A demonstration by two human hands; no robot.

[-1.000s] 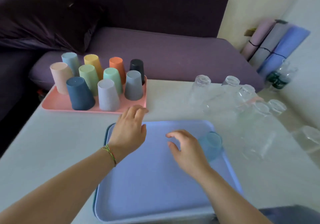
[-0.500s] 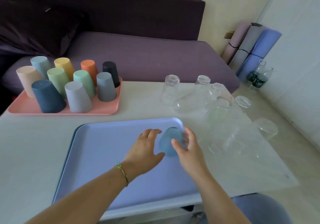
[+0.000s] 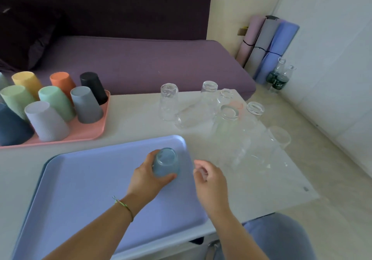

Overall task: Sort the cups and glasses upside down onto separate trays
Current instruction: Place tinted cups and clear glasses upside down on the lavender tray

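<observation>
Head view, entry one: a glass (image 3: 166, 162), mouth down, near the far right corner of the blue tray (image 3: 80, 179), with the left grip (image 3: 148, 176) curled round its side. The right grip (image 3: 209, 181) is just beside it, loosely curled and holding nothing. Entry two: cups (image 3: 47, 121) inverted on the pink tray (image 3: 100, 127), clear glasses (image 3: 227, 119) on the bench (image 3: 136, 119). We judge glass-sorting barely begun, so next we release this one and fetch another.

At the left of the frame the salmon-pink tray (image 3: 86, 135) is carrying plain cups: a yellow cup (image 3: 27, 81), orange cup (image 3: 61, 82), black cup (image 3: 93, 86), pale green cup (image 3: 16, 100), mint cup (image 3: 55, 102), grey cup (image 3: 85, 104), pale lilac cup (image 3: 46, 121) and navy cup (image 3: 12, 129). In the lower middle the periwinkle tray (image 3: 80, 179) is tinting the clear glass (image 3: 166, 162) bluish. Across the top the sofa (image 3: 141, 64) is showing purple.
</observation>
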